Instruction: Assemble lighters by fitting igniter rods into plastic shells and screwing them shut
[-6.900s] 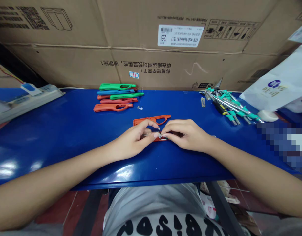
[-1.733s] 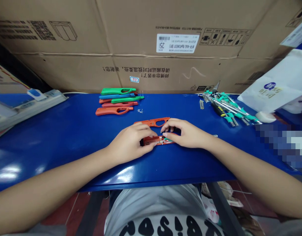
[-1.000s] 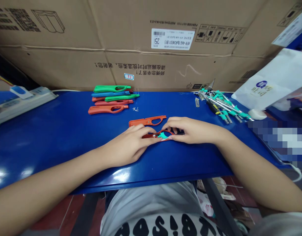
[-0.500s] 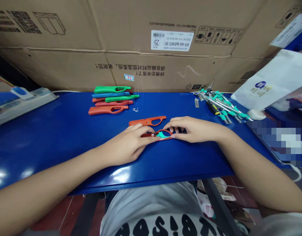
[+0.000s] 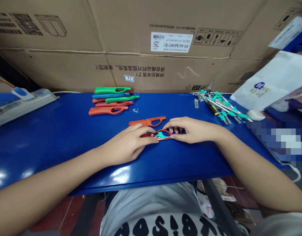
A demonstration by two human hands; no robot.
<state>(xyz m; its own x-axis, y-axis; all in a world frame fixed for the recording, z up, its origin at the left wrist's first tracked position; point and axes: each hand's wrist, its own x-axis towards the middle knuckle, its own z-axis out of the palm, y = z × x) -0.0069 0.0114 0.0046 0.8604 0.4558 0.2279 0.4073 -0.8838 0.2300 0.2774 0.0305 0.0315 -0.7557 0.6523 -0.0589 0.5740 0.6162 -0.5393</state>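
An orange lighter casing half lies on the blue table between my hands, with a teal trigger set in it. My left hand grips the left end of this casing, thumb and index finger pinched beside the teal part and hiding the handle. At the right end, the thumb and index finger of my right hand close on the looped tip; its other fingers are curled. Just behind sits the matching orange casing half, inner side up, apart from the right hand.
Several red, blue and green lighter casings are stacked at back left, near small white screws. Metal lighter rods with teal triggers and a black-yellow screwdriver lie at back right. A cardboard box stands behind; a power strip lies left.
Both hands keep their hold on the casing half with barely any movement. The teal trigger looks slightly shifted within it.
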